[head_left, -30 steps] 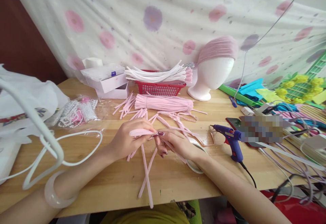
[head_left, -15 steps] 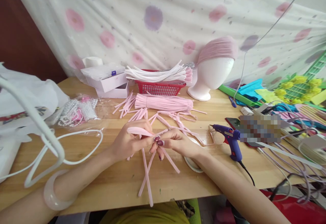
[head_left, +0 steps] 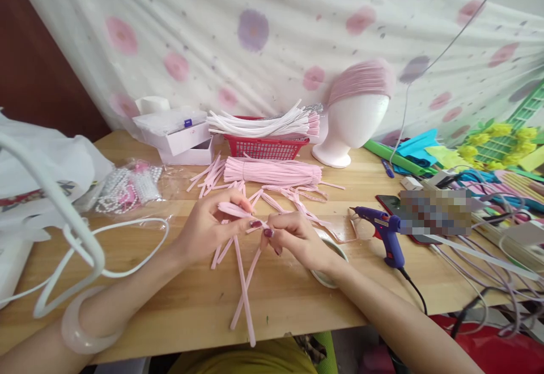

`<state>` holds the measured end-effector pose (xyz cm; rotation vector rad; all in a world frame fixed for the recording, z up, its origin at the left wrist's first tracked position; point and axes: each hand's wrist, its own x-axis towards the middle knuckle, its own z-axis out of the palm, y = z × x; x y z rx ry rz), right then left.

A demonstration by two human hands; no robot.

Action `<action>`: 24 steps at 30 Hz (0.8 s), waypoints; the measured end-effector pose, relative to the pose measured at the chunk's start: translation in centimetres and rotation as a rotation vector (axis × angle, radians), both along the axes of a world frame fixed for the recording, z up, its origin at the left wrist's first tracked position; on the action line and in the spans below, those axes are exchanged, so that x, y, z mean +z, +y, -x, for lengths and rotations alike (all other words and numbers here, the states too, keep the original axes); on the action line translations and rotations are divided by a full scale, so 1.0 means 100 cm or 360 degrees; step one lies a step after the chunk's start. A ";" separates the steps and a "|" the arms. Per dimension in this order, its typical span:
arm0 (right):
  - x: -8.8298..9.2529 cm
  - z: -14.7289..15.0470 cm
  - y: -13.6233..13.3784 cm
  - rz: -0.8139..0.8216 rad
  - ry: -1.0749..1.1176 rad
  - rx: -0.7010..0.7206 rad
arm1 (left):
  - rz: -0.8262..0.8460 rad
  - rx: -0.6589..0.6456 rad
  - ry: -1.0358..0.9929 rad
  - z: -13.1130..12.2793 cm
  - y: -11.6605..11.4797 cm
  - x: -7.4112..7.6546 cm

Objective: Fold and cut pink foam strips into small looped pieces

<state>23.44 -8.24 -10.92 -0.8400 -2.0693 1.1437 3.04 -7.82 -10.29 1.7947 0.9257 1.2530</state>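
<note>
Pink fuzzy pipe cleaners (head_left: pixel 233 210) are pinched between the thumb and fingers of my left hand (head_left: pixel 216 221), their bent part standing over the palm. My right hand (head_left: pixel 293 237) grips the end of the same pipe cleaners, its fingertips touching my left thumb. How the strands join at the fingertips is too small to make out. Below the hands, two loose pink pipe cleaners (head_left: pixel 244 294) lie crossed on the table. Behind them rests a thick tied bundle of pink pipe cleaners (head_left: pixel 272 171), with several short pieces (head_left: pixel 210 177) scattered beside it.
A purple glue gun (head_left: pixel 385 229) stands right of my hands, near a phone (head_left: pixel 391 205) and tangled cables. Behind are a red basket (head_left: pixel 266 148) of white stems and a foam head (head_left: pixel 357 127). Bagged beads (head_left: pixel 136 184) and a white looped cord (head_left: pixel 140 221) lie left.
My right hand has shifted slightly right and its grip has turned. The bent pink part in my left hand sits lower and rounder. A stray strand under my right hand is out of sight.
</note>
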 end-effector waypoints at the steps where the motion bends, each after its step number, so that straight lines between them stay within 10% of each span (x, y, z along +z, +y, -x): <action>1: 0.001 0.000 0.001 0.0097 0.0056 0.0016 | -0.0073 0.0034 0.0031 0.003 0.001 0.002; 11: -0.001 -0.002 0.006 0.0302 0.0151 0.0170 | -0.0410 -0.0041 0.0314 0.016 0.006 0.013; 19: -0.008 0.002 0.006 -0.1033 -0.0077 -0.0077 | 0.0269 0.0202 0.0119 0.001 -0.001 0.018; 24: -0.006 -0.002 0.008 -0.0320 -0.0041 0.0113 | 0.0326 0.0197 -0.0186 0.004 0.005 0.013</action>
